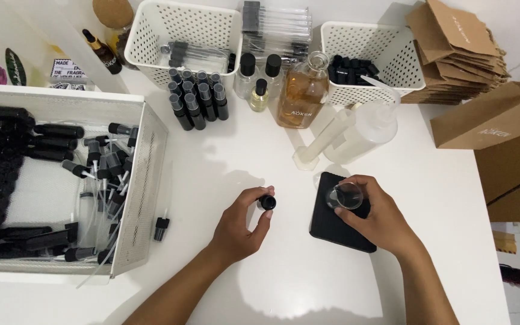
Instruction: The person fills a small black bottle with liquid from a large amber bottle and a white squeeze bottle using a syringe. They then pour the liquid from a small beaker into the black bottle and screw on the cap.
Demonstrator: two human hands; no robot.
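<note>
Your left hand (242, 225) pinches small black bottle (266, 202) upright on white table (284, 265). Your right hand (375, 219) cups small glass beaker (344, 196) over black scale pad (332, 232). Beaker likely light, slick, fragile: grip sidewall, not rim. Bottle tiny, tippy: hold body low.

Clear glass beaker (344, 196); matt black pad (338, 225); glossy white table (308, 283).

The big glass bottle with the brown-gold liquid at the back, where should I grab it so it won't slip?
Probably grip the big glass bottle around its wide body, not the narrow neck or round stopper. Come from the front, table-edge side: a basket stands right behind it, small bottles crowd its left, and a clear plastic jug sits to its right.
</note>
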